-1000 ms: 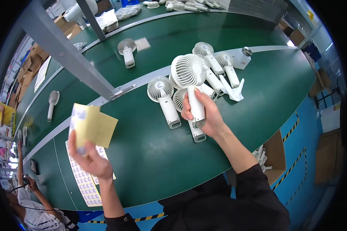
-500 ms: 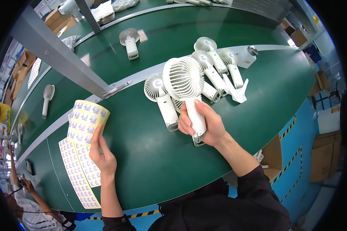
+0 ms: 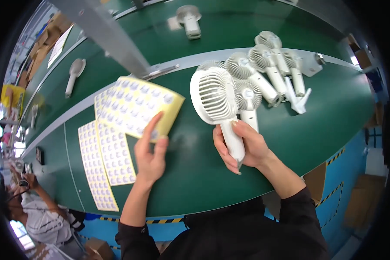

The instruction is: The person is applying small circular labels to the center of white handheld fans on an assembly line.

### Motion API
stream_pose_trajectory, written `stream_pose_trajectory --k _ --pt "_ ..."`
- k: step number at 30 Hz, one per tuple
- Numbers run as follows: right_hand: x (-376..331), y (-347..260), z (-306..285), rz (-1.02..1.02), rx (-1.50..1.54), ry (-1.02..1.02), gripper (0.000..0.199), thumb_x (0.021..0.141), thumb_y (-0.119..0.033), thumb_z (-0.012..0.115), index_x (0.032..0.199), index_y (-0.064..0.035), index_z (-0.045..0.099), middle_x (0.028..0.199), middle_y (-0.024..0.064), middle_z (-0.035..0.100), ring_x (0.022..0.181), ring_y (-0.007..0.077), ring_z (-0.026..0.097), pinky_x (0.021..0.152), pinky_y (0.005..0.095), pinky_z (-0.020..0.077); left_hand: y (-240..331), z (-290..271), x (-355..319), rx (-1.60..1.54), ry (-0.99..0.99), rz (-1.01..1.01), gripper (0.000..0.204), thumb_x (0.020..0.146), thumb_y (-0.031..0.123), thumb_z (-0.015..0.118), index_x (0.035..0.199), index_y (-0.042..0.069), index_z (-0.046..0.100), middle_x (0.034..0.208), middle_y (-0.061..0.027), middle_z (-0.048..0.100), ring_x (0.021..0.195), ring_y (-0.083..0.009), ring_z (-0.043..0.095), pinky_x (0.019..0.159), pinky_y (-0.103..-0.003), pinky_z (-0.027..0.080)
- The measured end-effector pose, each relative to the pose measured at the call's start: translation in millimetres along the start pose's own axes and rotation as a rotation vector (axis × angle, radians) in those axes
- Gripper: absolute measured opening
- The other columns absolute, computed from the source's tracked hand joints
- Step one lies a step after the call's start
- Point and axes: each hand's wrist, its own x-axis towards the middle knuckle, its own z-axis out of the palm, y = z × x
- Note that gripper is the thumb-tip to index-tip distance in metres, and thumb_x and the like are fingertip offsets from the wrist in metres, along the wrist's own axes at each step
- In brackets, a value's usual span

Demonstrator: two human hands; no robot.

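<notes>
Since ½ s ago: sticker sheet (image 3: pixel 136 106) (10 o'clock of view) has tilted flatter, printed side up, nearer fan (image 3: pixel 221 97) at 1 o'clock; prob. handier for work on both. Both above worktop (image 3: pixel 180 190). L hand (image 3: pixel 149 158): fingers approx. closed on sheet's 4 o'clock edge. R hand (image 3: pixel 250 145): fingers wrapped rd fan's grip.

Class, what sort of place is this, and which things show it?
Probably a factory assembly area: a long green bench, many matching white fans and printed sticker sheets.
</notes>
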Motion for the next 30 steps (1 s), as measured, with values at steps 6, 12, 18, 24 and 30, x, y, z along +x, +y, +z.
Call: stream_pose_trajectory --k 6,12,18,24,30 --pt "9 30 21 0.24 0.07 -0.056 0.03 0.102 -0.027 0.05 0.114 0.0001 0.048 0.079 0.0146 0.057 0.049 0.0179 0.056 0.037 0.0318 0.0472 -7 23 -26 -0.69 -0.227 -0.196 0.071 0.086 0.013 0.074 0.145 -0.005 0.039 0.144 -0.0141 0.047 0.136 -0.0225 0.042 0.115 -0.037 0.029" --pt "13 41 34 0.358 -0.281 -0.045 0.017 0.095 -0.005 0.057 0.109 -0.0016 0.047 0.072 0.0068 0.055 0.051 0.0136 0.056 0.04 0.0281 0.0454 31 17 -18 -0.604 -0.372 -0.593 0.055 0.088 0.007 0.072 0.136 -0.004 0.046 0.12 -0.0108 0.062 0.103 -0.0141 0.061 0.087 -0.03 0.052" --pt "16 44 24 0.523 -0.176 -0.106 0.02 0.092 0.001 0.056 0.11 0.002 0.048 0.07 0.0109 0.055 0.053 0.0188 0.057 0.044 0.0324 0.0454 24 25 -18 -0.608 -0.362 -0.303 0.083 0.085 0.013 0.07 0.153 -0.001 0.024 0.136 -0.0185 0.052 0.112 -0.0192 0.056 0.097 -0.036 0.048" --pt "14 56 37 0.196 -0.456 -0.005 0.022 0.097 -0.009 0.057 0.115 0.0006 0.048 0.075 0.007 0.059 0.053 0.0127 0.057 0.045 0.0276 0.0456 17 15 -22 -0.468 -0.277 -0.441 0.066 0.083 0.009 0.073 0.14 -0.004 0.043 0.124 -0.0151 0.06 0.105 -0.0174 0.061 0.089 -0.035 0.052" --pt "15 78 43 0.073 -0.572 0.159 0.038 0.098 -0.014 0.059 0.127 0.0007 0.039 0.082 0.0075 0.064 0.058 0.0129 0.061 0.051 0.0284 0.0507 23 27 -24 -0.87 0.022 -0.48 0.044 0.084 -0.002 0.073 0.122 -0.003 0.052 0.104 -0.013 0.066 0.081 -0.0192 0.069 0.06 -0.03 0.06"
